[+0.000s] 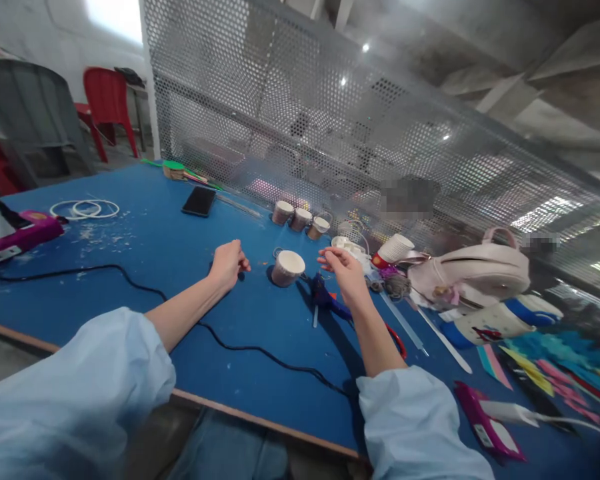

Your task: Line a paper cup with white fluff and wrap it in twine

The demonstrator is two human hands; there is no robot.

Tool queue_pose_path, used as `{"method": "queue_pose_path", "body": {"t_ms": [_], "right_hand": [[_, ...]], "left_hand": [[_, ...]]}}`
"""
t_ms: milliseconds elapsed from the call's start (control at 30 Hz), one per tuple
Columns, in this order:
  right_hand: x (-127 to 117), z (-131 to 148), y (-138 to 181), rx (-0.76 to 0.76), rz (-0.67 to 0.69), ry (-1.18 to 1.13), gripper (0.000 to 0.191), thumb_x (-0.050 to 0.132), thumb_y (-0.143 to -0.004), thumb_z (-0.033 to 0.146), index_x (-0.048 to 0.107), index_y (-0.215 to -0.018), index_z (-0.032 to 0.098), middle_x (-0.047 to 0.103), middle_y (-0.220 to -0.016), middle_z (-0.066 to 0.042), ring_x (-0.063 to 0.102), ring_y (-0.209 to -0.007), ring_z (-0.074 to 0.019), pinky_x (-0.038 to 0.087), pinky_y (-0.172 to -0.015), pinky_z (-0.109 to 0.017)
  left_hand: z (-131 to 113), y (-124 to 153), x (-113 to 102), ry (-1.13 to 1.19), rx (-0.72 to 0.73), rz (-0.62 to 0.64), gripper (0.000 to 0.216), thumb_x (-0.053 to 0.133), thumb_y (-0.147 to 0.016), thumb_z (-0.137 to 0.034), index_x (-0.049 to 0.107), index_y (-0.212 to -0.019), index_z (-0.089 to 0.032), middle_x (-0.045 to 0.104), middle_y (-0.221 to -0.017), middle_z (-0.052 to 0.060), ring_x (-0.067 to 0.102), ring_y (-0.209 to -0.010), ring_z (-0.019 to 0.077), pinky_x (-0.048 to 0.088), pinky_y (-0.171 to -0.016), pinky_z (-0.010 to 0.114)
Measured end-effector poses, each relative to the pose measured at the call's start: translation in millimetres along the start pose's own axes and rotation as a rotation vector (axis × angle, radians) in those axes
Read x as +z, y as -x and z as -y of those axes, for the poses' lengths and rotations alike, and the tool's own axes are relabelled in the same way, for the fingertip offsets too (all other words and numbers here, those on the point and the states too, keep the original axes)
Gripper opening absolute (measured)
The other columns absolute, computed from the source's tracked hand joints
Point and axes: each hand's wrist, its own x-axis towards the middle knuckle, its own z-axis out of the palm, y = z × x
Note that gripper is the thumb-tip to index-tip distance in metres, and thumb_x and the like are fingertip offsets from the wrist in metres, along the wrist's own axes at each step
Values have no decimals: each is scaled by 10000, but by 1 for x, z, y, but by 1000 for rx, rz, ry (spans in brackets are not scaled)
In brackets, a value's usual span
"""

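My left hand (227, 262) rests on the blue table (170, 253) with its fingers curled shut; I cannot make out anything in them. Just to its right a small paper cup (287, 267) lies tilted on the table. My right hand (344, 268) hovers past the cup with finger and thumb pinched together, over a blue glue gun (324, 295) lying on the table. What the pinch holds, if anything, is too small to see. Both arms wear light blue sleeves.
Three more cups (300, 219) stand by the perforated metal screen (330, 120). A black phone (199, 200), white rings (85, 209), a magenta glue gun (20, 235) and a black cable (130, 283) lie left. A pink bag (473, 270), glue sticks and coloured paper crowd the right.
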Motion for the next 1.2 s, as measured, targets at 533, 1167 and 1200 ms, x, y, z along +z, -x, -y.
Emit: {"method": "queue_pose_path", "body": {"t_ms": [533,1167,1200], "right_hand": [[9,40,53,-104,39,114,109,521,-669,163,624,-673,200,551,-566,40,511,-548,-129,416,-575,-259],[23,28,111,-28,511,-168,269,533,-906,335,684,-1124,289,693,-1169,2,635,-1088,-171,474,-970,-336],[20,27,109,-18,512,-175,267,533,-906,328,687,-1121,290,693,-1169,5,635,-1088,-169,474,-970,-332]], "left_hand": [[15,117,19,-311,110,555,95,482,-764,-132,559,-723,-170,448,-435,-83,355,-388,55,262,-410,164],[5,129,15,117,-679,771,384,614,-813,-351,558,-518,-113,507,-398,13,440,-295,79,326,-288,171],[5,129,15,148,-702,763,358,606,-822,-339,580,-550,-107,522,-418,17,458,-309,84,346,-299,174]]}}
